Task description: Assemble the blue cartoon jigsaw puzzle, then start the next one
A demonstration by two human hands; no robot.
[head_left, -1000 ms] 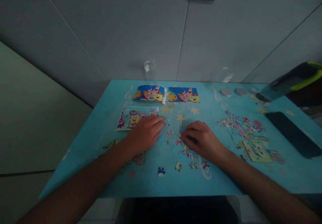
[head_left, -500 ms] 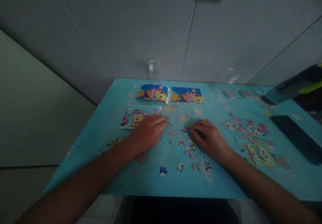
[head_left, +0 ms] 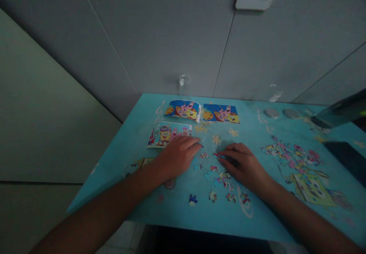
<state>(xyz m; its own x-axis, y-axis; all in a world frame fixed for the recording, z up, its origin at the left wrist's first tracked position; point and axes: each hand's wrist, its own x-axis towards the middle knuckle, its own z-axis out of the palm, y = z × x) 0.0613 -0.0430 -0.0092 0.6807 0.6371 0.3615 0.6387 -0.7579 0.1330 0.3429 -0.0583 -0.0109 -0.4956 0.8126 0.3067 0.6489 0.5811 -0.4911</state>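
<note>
Left hand (head_left: 178, 155) lies flat, fingers spread, palm down on the blue table (head_left: 128, 132) prob for bracing, while right hand (head_left: 243, 164) pinches a reddish puzzle piece (head_left: 216, 155) at its fingertips, w/ loose pieces (head_left: 220, 179) scattered btwn both.

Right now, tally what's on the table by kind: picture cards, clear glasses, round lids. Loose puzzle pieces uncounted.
Picture cards: 3, namely the left blue card, the right blue card and the pale card partly under the left hand.
Clear glasses: 2, glass and second glass.
Round lids: 2, lid and second lid.
Total: 7
</note>
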